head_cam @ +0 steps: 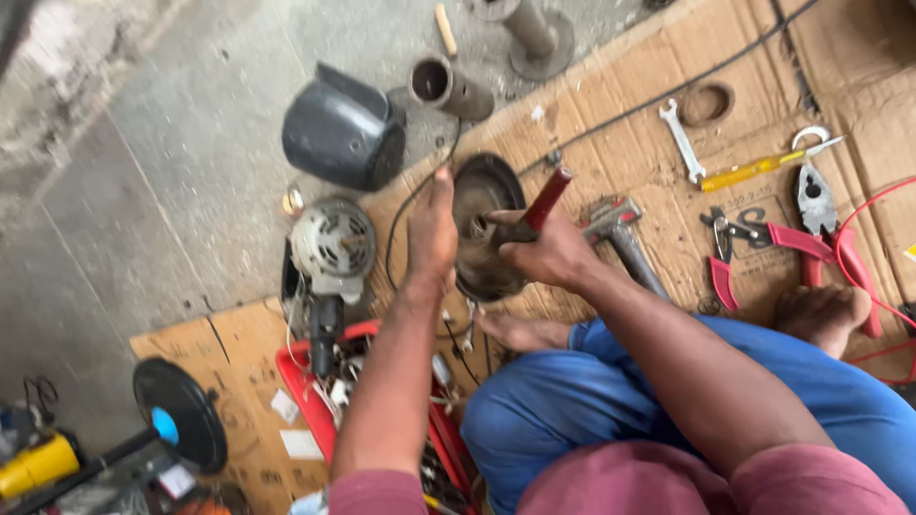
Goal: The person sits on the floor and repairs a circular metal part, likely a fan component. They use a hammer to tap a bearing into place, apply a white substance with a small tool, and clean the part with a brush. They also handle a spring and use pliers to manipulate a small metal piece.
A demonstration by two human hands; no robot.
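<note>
On cardboard (611, 105) | motor housing (482, 229) btwn L hand (431, 229) & R hand (544, 250)

Motor (332, 243) left, hammer (625, 238) right

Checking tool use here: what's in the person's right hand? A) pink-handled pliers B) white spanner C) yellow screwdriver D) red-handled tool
D: the right hand grips a red-handled tool set against the round metal part, which the left hand steadies; spanner, screwdriver and pliers lie untouched on the cardboard.
</note>
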